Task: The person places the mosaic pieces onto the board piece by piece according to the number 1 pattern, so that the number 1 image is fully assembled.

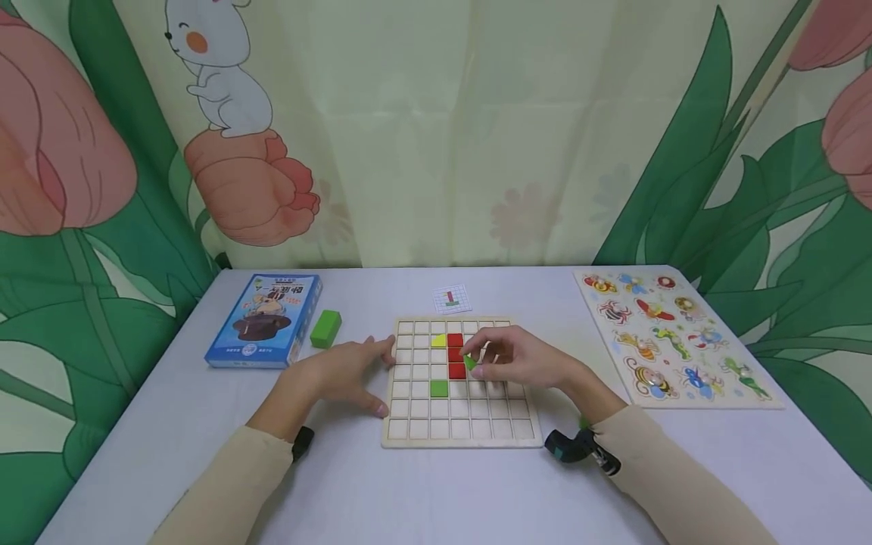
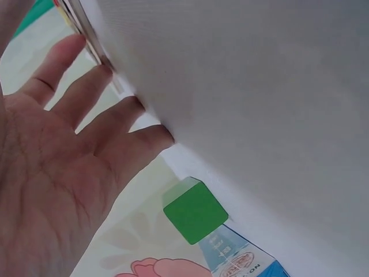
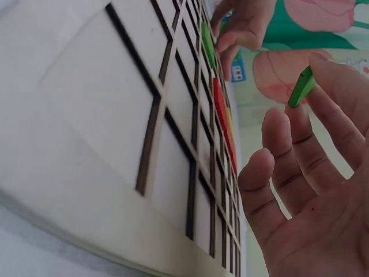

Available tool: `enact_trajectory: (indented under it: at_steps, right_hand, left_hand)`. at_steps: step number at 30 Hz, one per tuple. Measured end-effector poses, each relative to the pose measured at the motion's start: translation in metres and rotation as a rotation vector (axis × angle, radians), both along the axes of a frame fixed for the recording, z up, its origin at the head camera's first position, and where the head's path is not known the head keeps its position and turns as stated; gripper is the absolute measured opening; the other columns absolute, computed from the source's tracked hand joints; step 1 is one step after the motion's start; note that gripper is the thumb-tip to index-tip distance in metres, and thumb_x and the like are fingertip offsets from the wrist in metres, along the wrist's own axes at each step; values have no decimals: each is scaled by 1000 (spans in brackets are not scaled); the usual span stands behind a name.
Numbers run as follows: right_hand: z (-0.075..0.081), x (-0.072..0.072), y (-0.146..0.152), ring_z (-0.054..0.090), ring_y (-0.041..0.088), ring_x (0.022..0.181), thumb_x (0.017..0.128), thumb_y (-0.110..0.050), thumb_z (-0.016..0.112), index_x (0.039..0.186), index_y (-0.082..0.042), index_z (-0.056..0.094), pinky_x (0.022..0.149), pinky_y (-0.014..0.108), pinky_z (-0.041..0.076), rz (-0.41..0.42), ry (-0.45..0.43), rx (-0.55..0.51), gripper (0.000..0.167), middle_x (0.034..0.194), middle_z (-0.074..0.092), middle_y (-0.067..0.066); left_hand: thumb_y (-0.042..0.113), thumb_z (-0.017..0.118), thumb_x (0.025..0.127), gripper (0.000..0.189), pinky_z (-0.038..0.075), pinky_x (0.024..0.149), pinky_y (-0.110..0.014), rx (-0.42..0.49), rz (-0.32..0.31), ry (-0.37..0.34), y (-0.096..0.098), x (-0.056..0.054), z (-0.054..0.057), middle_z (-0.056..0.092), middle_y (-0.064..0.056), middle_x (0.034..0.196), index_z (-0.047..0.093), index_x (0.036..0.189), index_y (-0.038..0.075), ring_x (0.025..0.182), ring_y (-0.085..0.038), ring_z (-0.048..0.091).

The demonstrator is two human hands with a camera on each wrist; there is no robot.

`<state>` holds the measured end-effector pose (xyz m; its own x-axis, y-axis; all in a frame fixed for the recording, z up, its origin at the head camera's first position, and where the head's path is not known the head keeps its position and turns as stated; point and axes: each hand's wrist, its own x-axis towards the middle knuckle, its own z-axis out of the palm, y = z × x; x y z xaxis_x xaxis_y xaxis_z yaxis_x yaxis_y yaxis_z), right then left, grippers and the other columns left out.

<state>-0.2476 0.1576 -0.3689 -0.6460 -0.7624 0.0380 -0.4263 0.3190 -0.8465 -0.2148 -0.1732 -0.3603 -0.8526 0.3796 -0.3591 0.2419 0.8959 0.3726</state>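
Observation:
A wooden grid board (image 1: 477,430) lies flat on the white table. My left hand (image 1: 334,375) has its thumb and fingers against the board's left edge; in the left wrist view the fingers (image 2: 92,92) are extended. Above the board, my right hand (image 1: 518,357) pinches a small green tile (image 3: 302,88) between thumb and fingertips, tilted and off the grid. Red tiles (image 1: 456,371) fill a short column in the grid beside it. A yellow tile (image 1: 439,341) lies left of the top red one, and another green tile (image 1: 439,388) sits lower left.
Behind the board lies a small pattern card (image 1: 452,299). A blue box (image 1: 264,321) and a green block (image 1: 325,329) stand at left. To the right is a cartoon insect picture board (image 1: 674,337). A patterned curtain (image 1: 422,151) hangs behind the table.

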Motion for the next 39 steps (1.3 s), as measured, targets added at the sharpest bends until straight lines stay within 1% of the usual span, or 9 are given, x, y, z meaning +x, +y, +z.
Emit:
enact_trajectory:
  at_steps: [7, 9, 13, 16, 20, 23, 28, 33, 39]
  right_hand:
    - [-7, -1, -3, 55, 23, 78, 94, -20, 77, 124, -12, 70, 70, 25, 45, -10, 14, 3, 32, 111, 65, 1]
    - [-8, -1, -6, 53, 20, 76, 93, -22, 78, 123, -14, 70, 68, 24, 43, -12, 23, 26, 32, 111, 66, -2]
    - [-9, 3, -14, 53, 18, 76, 91, -27, 81, 119, -21, 71, 66, 24, 42, -18, 87, 99, 31, 105, 66, -7]
    - [-10, 7, -18, 52, 17, 71, 90, -29, 82, 117, -22, 71, 63, 24, 42, -18, 130, 143, 31, 102, 65, -8]
    - [-12, 11, -22, 50, 13, 66, 89, -28, 83, 115, -23, 71, 60, 24, 41, -39, 158, 179, 29, 99, 65, -7]
    - [-11, 12, -24, 49, 13, 66, 89, -28, 83, 114, -23, 71, 61, 24, 41, -52, 169, 196, 28, 98, 65, -6]
    - [-7, 16, -26, 51, 15, 68, 88, -26, 84, 114, -20, 70, 62, 25, 42, -72, 188, 237, 31, 97, 64, -4]
    - [-6, 18, -25, 51, 15, 70, 88, -25, 84, 117, -20, 70, 63, 24, 42, -70, 171, 250, 32, 99, 64, -4]
    - [-6, 20, -20, 56, 15, 74, 90, -24, 82, 119, -21, 70, 68, 25, 47, -49, 156, 230, 31, 103, 66, -5]
  left_hand:
    - [54, 92, 69, 107, 30, 122, -52, -14, 2, -2, 1, 0, 1, 34, -10, 166, 41, 157, 21, 155, -31, 25]
    - [54, 92, 69, 105, 30, 122, -53, -18, 4, -3, 0, 0, 1, 34, -10, 166, 42, 156, 21, 156, -32, 25]
    - [52, 93, 68, 102, 30, 122, -53, -16, 24, -3, 0, 1, 2, 33, -11, 166, 45, 154, 22, 156, -32, 23]
    - [51, 93, 68, 105, 29, 122, -54, -14, 21, -8, 0, 3, 2, 33, -12, 166, 43, 155, 21, 156, -33, 23]
    - [53, 92, 69, 108, 30, 121, -54, -17, 16, -7, 1, 4, 2, 34, -14, 165, 40, 158, 21, 155, -34, 25]
    - [54, 92, 69, 111, 31, 121, -54, -19, 18, -4, 2, 4, 3, 35, -11, 165, 37, 159, 22, 155, -32, 27]
    - [55, 91, 70, 112, 30, 122, -53, -8, -5, -2, 4, 3, 5, 36, -7, 165, 34, 160, 18, 156, -31, 24]
    - [56, 90, 70, 104, 29, 122, -53, -17, -11, -7, 4, 2, 4, 33, -5, 167, 41, 155, 22, 156, -30, 23]
    - [55, 91, 71, 99, 28, 122, -53, -24, -10, -1, 2, 1, 3, 32, -6, 167, 43, 152, 24, 156, -30, 24]
